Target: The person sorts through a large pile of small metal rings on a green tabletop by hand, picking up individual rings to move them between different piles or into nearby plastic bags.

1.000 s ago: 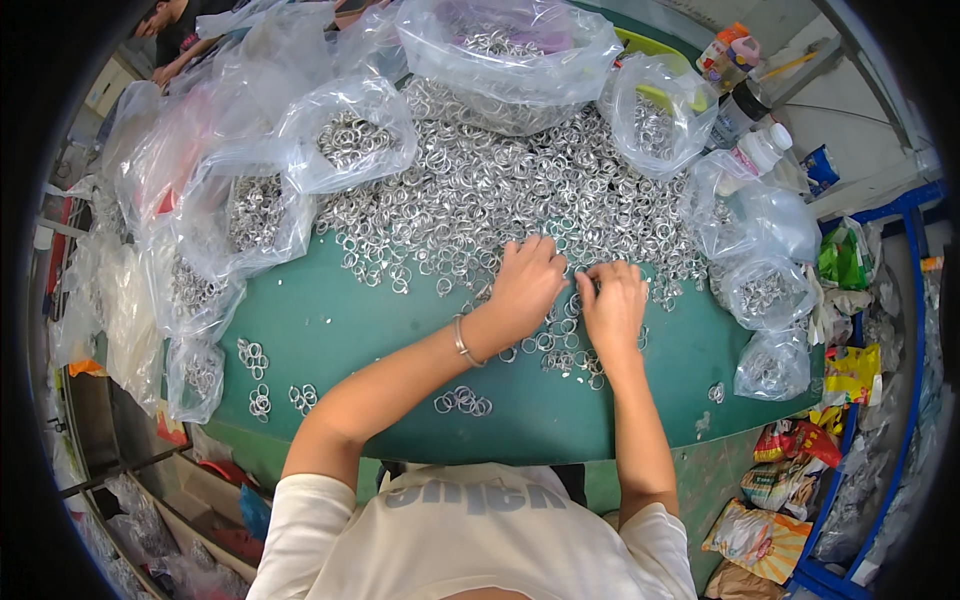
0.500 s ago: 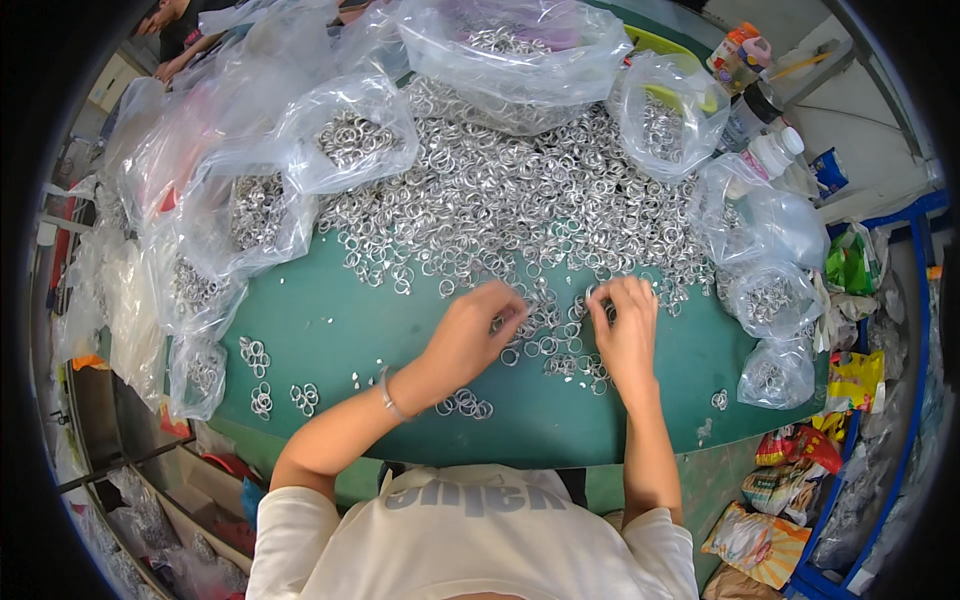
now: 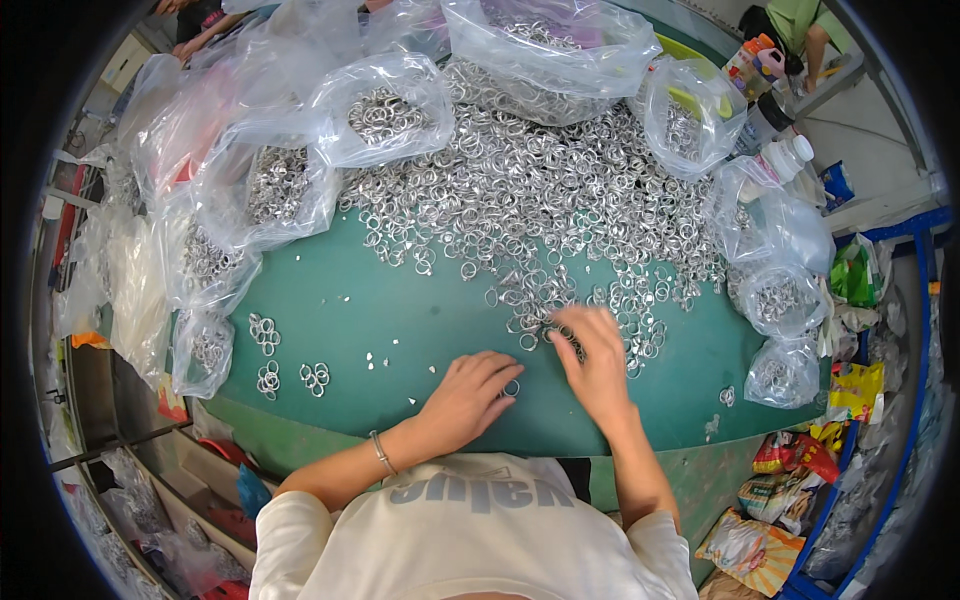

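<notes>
We see rings [image 3: 560, 190] heaped on a green table [image 3: 400, 315]; our right hand [image 3: 597, 365] at their near edge, our left hand [image 3: 463, 402] beside one ring [image 3: 517, 390]. We can't tell whether either grips.

The T-shirt [image 3: 450, 540] worn is cream-white, its short, loose sleeves [image 3: 290, 528] ending near the elbows. Bold, rounded grey lettering [image 3: 545, 495] runs across the front, upside down from this view. A slim, silver-coloured bangle [image 3: 381, 453] circles the wrist below the left hand [image 3: 466, 398]; the right hand [image 3: 594, 362] is bare.
</notes>
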`<state>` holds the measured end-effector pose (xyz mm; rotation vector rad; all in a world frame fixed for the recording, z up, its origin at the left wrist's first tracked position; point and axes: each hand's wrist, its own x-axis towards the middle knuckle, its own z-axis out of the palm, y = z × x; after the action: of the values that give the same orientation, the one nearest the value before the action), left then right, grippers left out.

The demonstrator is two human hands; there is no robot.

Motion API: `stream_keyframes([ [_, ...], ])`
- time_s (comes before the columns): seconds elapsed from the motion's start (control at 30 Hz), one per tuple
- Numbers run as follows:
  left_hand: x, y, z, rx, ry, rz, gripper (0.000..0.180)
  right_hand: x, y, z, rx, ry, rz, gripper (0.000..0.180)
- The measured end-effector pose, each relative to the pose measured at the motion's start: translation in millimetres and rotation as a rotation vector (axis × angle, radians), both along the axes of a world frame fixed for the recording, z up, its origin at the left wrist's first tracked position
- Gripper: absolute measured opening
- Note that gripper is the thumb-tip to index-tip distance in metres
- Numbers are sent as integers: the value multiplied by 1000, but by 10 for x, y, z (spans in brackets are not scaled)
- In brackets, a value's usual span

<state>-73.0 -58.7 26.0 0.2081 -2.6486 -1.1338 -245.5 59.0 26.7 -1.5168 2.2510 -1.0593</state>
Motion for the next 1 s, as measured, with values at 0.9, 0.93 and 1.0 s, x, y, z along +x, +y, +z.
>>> stream_keyframes([
  [0.9,-730,-412,-350,-371,26,79,34,-472,92,-132,220,267,-468,62],
  [0.93,-750,-437,-403,-360,26,81,33,-394,30,-162,309,308,-451,63],
  [1.0,-775,-476,-439,-307,66,68,28,-272,-65,-176,366,328,-375,64],
])
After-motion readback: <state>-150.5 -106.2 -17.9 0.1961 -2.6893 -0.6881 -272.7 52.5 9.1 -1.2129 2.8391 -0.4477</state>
